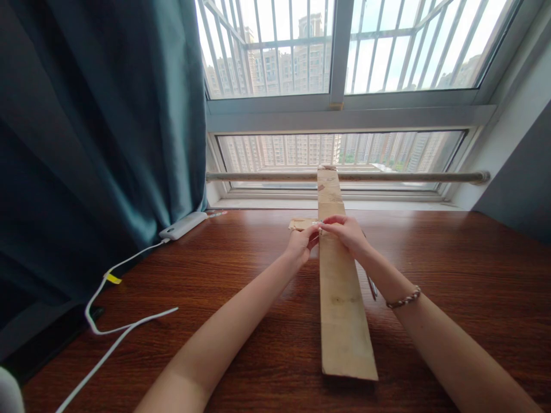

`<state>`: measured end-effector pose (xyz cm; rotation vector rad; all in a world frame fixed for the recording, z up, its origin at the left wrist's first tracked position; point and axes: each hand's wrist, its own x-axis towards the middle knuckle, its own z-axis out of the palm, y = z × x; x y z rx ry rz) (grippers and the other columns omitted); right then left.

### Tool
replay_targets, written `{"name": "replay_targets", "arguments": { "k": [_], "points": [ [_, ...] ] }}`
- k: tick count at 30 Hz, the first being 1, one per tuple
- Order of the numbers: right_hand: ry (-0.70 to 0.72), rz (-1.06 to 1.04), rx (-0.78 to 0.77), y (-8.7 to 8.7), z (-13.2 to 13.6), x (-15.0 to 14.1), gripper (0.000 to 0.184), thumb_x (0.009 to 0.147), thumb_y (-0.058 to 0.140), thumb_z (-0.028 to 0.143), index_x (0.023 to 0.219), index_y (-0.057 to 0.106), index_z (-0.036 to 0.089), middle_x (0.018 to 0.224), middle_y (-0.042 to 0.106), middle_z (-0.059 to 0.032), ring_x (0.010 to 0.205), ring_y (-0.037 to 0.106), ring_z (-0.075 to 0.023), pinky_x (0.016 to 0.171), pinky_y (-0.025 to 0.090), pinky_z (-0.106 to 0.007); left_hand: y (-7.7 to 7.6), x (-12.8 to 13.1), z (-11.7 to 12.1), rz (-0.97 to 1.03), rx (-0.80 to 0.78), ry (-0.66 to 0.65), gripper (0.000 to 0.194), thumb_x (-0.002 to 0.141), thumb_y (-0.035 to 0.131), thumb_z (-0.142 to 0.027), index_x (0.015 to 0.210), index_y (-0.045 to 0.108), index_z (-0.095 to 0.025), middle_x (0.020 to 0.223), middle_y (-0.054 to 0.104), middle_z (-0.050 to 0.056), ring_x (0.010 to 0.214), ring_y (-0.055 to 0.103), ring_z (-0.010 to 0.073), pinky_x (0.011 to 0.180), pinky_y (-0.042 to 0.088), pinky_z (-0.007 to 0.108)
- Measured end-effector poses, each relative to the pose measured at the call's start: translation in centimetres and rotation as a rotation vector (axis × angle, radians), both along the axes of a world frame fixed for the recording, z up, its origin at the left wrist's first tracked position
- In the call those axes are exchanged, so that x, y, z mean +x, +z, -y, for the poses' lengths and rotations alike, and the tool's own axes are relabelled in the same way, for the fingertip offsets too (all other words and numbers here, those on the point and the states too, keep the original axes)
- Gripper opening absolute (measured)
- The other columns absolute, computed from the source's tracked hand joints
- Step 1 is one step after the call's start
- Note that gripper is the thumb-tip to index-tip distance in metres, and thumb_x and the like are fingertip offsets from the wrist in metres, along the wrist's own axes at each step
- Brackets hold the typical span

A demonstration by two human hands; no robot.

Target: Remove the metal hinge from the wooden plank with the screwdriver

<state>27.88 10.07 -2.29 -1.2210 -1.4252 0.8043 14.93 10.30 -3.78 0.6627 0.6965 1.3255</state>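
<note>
A long strip of tan cardboard (pixel 342 304) runs from near me toward the window, its far end reaching the metal rail. My left hand (pixel 301 241) is at the strip's left edge, fingers pinched. From the right, my right hand (pixel 344 230) reaches across the strip, and its fingertips meet those of the left. Something small and pale shows between the fingertips, too small to name. Beside them, a short cardboard piece (pixel 301 223) sticks out to the left. Part of a thin dark tool (pixel 371 287) shows right of the strip, under my right forearm.
A white power strip (pixel 184 225) with a white cable (pixel 129 328) lies on the brown wooden surface (pixel 241 269) at left. Dark blue curtain (pixel 129 115) hangs there. A horizontal metal rail (pixel 408 177) crosses in front of the barred window (pixel 275 57).
</note>
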Motion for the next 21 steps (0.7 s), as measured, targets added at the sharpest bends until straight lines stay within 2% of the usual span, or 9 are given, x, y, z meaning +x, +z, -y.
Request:
{"name": "replay_targets", "arguments": {
  "k": [8,13,17,21],
  "points": [
    [-0.036,0.175,0.075,-0.9,-0.7,-0.1,0.021,0.070,0.063,0.034,0.077,0.070,0.015,0.077,0.072,-0.0067,0.076,0.065,-0.0208,0.068,0.046,-0.030,-0.1,0.0,-0.1,-0.012,-0.024,-0.005,0.009,0.065,0.068,-0.003,0.071,0.066,-0.010,0.070,0.069,0.005,0.063,0.063,0.0116,0.063,0.049,0.023],
    [-0.155,0.367,0.183,-0.5,-0.1,-0.3,0.018,0.072,0.063,0.034,0.075,0.070,0.018,0.077,0.072,-0.0054,0.075,0.064,-0.0201,0.072,0.045,-0.030,0.0,0.1,-0.1,-0.028,-0.024,0.003,0.012,0.064,0.068,0.000,0.070,0.065,-0.011,0.072,0.069,0.006,0.065,0.064,0.0123,0.066,0.050,0.024],
    [-0.214,0.356,0.158,-0.6,0.0,-0.3,0.018,0.073,0.061,0.035,0.073,0.068,0.018,0.077,0.071,-0.0057,0.074,0.064,-0.0199,0.070,0.045,-0.030,-0.1,0.0,-0.1,-0.026,-0.009,-0.012,0.014,0.063,0.069,-0.002,0.072,0.066,-0.011,0.074,0.069,0.006,0.066,0.064,0.0126,0.066,0.051,0.024],
    [-0.155,0.353,0.229,-0.7,0.6,-0.8,0.015,0.073,0.062,0.033,0.076,0.067,0.019,0.076,0.071,-0.0043,0.067,0.062,-0.0180,0.067,0.045,-0.028,-0.4,0.0,-0.2,-0.036,-0.001,0.007,0.017,0.061,0.068,0.000,0.073,0.065,-0.012,0.073,0.069,0.005,0.065,0.063,0.0122,0.063,0.050,0.023]
  ]
}}
